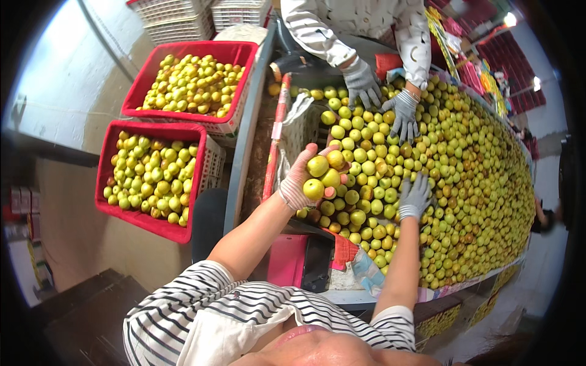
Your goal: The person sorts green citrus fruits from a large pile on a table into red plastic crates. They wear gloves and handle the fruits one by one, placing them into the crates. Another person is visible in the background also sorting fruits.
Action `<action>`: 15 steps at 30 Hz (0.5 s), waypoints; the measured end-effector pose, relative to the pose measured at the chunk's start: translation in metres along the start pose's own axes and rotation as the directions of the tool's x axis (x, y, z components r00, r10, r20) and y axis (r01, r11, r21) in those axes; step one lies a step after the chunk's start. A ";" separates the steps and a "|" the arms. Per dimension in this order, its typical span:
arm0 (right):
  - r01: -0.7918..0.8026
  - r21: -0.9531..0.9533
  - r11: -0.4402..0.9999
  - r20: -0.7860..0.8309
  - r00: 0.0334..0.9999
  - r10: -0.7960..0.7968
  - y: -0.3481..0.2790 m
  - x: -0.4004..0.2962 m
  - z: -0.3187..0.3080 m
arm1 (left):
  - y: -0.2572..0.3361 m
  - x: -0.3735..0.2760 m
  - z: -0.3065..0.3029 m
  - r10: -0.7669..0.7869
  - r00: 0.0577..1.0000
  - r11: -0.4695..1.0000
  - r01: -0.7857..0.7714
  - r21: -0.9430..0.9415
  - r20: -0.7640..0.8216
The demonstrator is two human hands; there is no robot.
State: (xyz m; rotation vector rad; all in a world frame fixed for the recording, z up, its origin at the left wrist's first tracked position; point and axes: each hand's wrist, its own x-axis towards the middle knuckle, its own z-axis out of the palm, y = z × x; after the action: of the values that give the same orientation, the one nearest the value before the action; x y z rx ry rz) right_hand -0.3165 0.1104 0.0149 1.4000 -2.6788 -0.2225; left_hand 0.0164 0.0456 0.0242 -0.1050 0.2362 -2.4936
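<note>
Palm up, my left hand [311, 176] in a striped work glove cups several yellow-green fruits [330, 177] near the table's left part. My right hand [415, 196], in a grey glove, rests on the large heap of small round green and yellow fruits [476, 183], its fingers spread; whether a fruit lies under its palm is hidden. Just left of my left hand stands a white plastic crate [300, 126], partly covered by a white strap and a red-wrapped bar [276, 142].
Across the heap, a co-worker's two grey-gloved hands [405, 114] touch the fruits. Two red-rimmed crates full of fruit, an upper one [187, 44] and a lower one [201, 160], stand at the left beyond the table's metal edge [249, 123]. A pink box [287, 261] lies near my body.
</note>
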 end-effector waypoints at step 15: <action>0.256 0.270 0.928 0.066 0.957 -0.283 -0.043 -0.116 -0.011 | 0.155 -0.232 0.029 0.850 0.502 0.346 -0.306 0.887 -0.159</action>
State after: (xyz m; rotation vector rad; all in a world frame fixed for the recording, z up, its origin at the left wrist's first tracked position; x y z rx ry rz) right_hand -0.2142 0.1805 0.0141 1.8878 -2.6642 0.0374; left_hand 0.2962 0.0576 0.0179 1.0250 -0.5100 -1.5041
